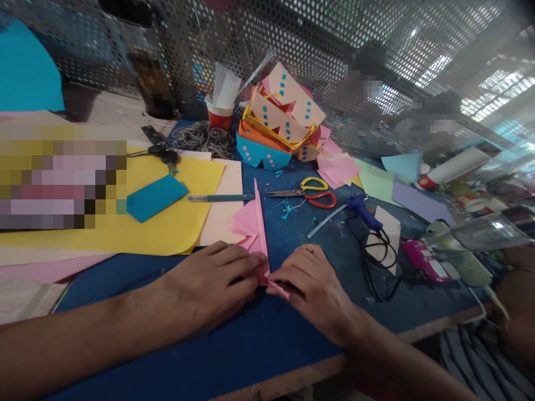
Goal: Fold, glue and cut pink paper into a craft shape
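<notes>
A folded piece of pink paper (251, 220) lies on the blue table in front of me, with a long narrow strip folded along its right edge. My left hand (221, 275) holds its lower part down against the table, fingers together and covering much of it. At the strip's near end, my right hand (311, 287) pinches a pink paper corner between thumb and fingers. A pen (221, 198) points at the paper from the left. Just beyond it to the right lie scissors (298, 193) with one yellow and one red handle.
A blue glue gun (363, 211) with a coiled black cord lies right. Cut paper shapes (280, 117) are piled at the back beside a red paper cup (219, 114) and grey string (203, 139). Yellow paper (167, 239), a teal card (157, 197) and keys (167, 150) are left.
</notes>
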Motion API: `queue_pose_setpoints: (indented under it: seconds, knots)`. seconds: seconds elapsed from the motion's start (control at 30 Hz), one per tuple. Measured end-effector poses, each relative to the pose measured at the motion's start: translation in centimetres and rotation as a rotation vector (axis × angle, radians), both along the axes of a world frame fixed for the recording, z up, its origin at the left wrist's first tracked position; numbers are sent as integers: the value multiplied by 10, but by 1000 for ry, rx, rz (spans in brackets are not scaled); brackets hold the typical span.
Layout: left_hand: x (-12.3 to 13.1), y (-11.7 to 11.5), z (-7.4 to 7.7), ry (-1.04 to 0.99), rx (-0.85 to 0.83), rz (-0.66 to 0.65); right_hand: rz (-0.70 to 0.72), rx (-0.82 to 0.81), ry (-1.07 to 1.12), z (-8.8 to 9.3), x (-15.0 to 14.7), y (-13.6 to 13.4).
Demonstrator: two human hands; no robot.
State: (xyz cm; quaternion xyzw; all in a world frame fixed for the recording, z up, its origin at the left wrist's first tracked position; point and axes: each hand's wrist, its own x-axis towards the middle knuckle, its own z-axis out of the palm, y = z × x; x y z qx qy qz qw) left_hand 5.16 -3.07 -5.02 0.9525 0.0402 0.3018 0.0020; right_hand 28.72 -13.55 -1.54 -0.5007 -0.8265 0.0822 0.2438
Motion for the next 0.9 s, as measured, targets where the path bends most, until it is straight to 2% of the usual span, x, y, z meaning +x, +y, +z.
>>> queue_pose_setpoints:
  seconds: [0.23, 0.37, 0.57, 0.9]
  knots:
    - [-1, 0, 1, 19, -35, 17, -76, -112, 181, 0, -2, 5]
    - [-1, -1, 4, 4, -122, 1, -165, -200, 242, 2, -5, 7]
    - [-1, -2, 8, 3, -231, -10, -222, -230, 232, 1, -8, 10]
    - [-2, -3, 7, -12, -206, 10, -235, -291, 188, 3, -8, 16]
